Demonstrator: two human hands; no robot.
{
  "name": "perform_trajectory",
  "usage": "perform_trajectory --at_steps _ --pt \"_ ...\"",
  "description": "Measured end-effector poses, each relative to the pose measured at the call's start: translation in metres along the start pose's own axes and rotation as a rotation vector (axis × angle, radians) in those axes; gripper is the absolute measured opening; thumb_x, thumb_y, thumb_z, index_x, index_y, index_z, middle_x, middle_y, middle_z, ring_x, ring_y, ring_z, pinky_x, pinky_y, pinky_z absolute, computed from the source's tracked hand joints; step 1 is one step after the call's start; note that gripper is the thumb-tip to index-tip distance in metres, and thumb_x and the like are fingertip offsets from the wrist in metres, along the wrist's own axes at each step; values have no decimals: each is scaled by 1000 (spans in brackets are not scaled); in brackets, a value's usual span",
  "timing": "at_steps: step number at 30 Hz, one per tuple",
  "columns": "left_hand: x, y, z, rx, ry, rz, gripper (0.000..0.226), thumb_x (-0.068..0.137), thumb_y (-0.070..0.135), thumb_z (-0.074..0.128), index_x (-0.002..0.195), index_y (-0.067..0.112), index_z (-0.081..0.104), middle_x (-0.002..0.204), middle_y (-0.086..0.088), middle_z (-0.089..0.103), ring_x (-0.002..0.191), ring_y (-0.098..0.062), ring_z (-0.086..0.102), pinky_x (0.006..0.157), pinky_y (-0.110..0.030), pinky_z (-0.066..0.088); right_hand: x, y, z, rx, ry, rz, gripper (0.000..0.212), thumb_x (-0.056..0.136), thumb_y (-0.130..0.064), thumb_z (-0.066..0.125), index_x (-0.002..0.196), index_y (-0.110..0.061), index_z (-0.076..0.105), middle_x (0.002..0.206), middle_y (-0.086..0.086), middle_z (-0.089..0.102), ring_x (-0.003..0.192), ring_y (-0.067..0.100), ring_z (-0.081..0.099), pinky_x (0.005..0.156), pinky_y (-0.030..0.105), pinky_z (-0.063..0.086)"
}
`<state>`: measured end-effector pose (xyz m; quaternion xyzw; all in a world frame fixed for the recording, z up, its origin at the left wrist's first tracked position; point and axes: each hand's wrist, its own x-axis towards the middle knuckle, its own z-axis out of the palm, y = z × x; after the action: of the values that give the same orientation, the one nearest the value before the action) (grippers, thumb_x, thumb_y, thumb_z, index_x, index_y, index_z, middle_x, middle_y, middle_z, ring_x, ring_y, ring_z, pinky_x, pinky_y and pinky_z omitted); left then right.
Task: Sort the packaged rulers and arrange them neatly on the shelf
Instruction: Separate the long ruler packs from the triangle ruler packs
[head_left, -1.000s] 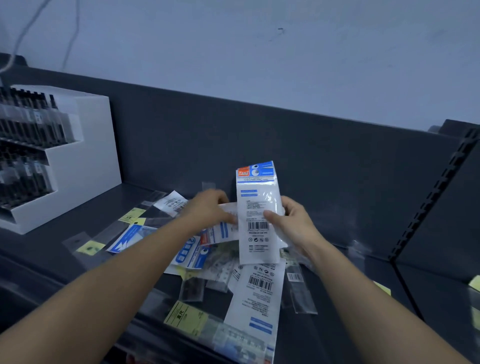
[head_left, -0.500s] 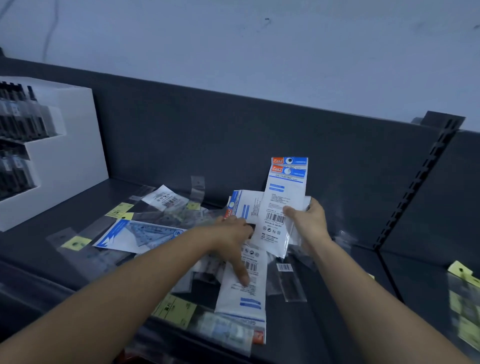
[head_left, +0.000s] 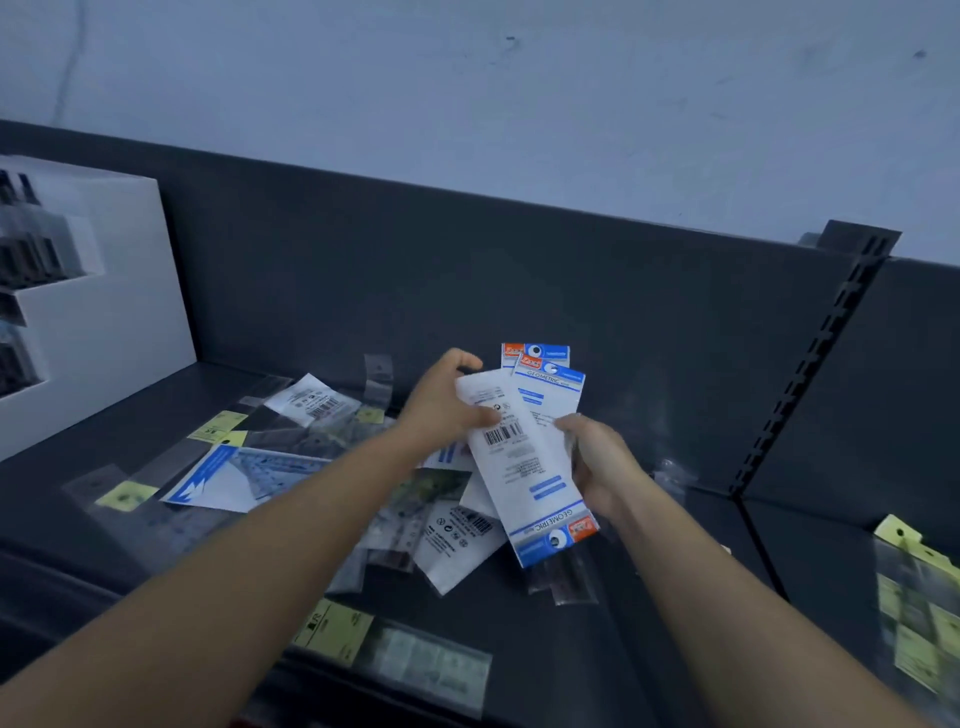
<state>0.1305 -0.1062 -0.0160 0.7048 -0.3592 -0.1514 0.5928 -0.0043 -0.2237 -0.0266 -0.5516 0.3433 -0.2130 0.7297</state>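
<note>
Dark shelf (head_left: 519, 291), white display box (head_left: 119, 291) of pens, both hands (head_left: 441, 405) gripping ruler packs (head_left: 524, 452)

Both bare forearms are reaching forward, the left hand (head_left: 447, 405) and right hand (head_left: 597, 462) closing fingers (head_left: 485, 415) around white packets (head_left: 524, 447) held between them.

front white packet (head_left: 524, 457): "GEOMETRIC", upside down | packet behind (head_left: 551, 382): "GEOMETRIC" | other print: unreadable
</note>
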Motion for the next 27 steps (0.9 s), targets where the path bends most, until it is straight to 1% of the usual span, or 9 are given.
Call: perform_trajectory --at_steps 3,7,10,12,14,17,19,23,27 --pt "-1 -2 16 347 80 74 55 68 19 84 109 19 48 112 1 50 92 -13 54 76 -29 47 0 -1 -3 -65 -129 -27 25 91 -13 64 114 -6 61 103 16 73 89 33 70 75 43 57" --pt "-8 8 13 688 58 96 43 73 39 78 99 19 51 109 2 48 91 -15 54 79 -36 49 3 3 -7 -143 -24 -62 32 81 10 68 108 -4 58 105 18 71 89 35 70 73 48 58" --pt "-18 13 8 1026 -436 -41 50 68 62 74 87 18 61 97 2 60 82 -14 56 70 -30 47 9 5 -14 -40 108 -53 31 83 12 64 109 -4 56 106 18 70 84 33 69 66 45 58" --pt "-27 9 8 1291 -728 -93 80 57 72 74 112 17 58 118 -2 51 106 -19 51 87 -32 47 11 6 -17 -15 148 -31 33 83 10 65 110 -5 54 104 16 70 83 32 70 63 44 58" --pt "-30 6 7 1402 -785 -72 92 56 70 76 126 16 51 128 -3 44 117 -23 43 96 -37 45 11 6 -18 -5 169 -29 32 83 10 65 107 -6 53 102 15 70 83 32 70 63 44 58" --pt "-33 11 8 1385 -752 96 39 71 48 75 80 14 59 85 -2 56 73 -17 52 62 -27 46 9 4 -17 -32 207 -24 30 83 8 66 104 -8 53 98 13 70 81 30 70 58 40 57" --pt "-39 15 11 1443 -716 197 30 75 35 71 66 14 51 65 0 49 57 -16 46 48 -24 36 8 4 -18 -51 229 -25 31 83 6 66 107 -7 53 99 12 70 80 30 70 57 39 57" --pt "-47 12 17 1525 -590 371 6 84 19 58 87 13 55 86 -3 55 77 -22 54 59 -28 38 5 5 -24 -55 289 -38 30 81 7 67 103 -8 54 100 15 70 82 33 70 64 44 58" --pt "-36 11 12 1482 -501 379 18 85 13 52 69 14 45 82 -4 54 69 -19 49 55 -29 37 1 4 -31 -55 319 -57 27 81 7 66 99 -8 54 100 16 69 82 34 68 62 42 57"
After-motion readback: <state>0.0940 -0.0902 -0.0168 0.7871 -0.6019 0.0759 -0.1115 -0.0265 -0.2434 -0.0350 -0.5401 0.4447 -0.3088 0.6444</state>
